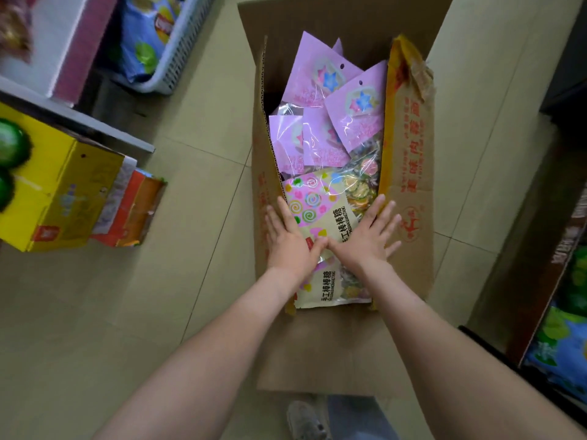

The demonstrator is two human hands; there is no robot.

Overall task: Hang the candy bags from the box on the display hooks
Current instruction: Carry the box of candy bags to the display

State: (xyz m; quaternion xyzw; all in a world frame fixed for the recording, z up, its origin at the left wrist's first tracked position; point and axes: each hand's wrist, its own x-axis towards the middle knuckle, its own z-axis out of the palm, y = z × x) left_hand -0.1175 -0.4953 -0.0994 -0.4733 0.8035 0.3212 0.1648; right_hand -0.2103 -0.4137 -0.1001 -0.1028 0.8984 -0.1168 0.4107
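Cardboard box [409, 217] open on the tiled floor [203, 173], flaps pushed out to both sides. Inside, candy bags: purple-headed ones [320, 81] piled toward the far end, each with a small hanging hole near the top; cream bags with swirl prints [313, 201] at the near end, clear fronts showing wrapped sweets. All bags in the box, none lifted.

Left hand [290, 239] flat on the left flap's inner edge, fingers [273, 217] spread, gripping nothing. Right hand [370, 233] flat against the right flap, fingers [389, 214] fanned wide, likewise holding nothing. Thumbs meeting over the cream bag between the two hands. Bare forearms reaching down from the bottom of the view.

Yellow carton [54, 188] on a low shelf at left, orange packs just beside it. White slatted basket [178, 49] with blue bags at upper left. More blue packs [559, 341] at the right edge. Grey shoe [306, 420] below the box.
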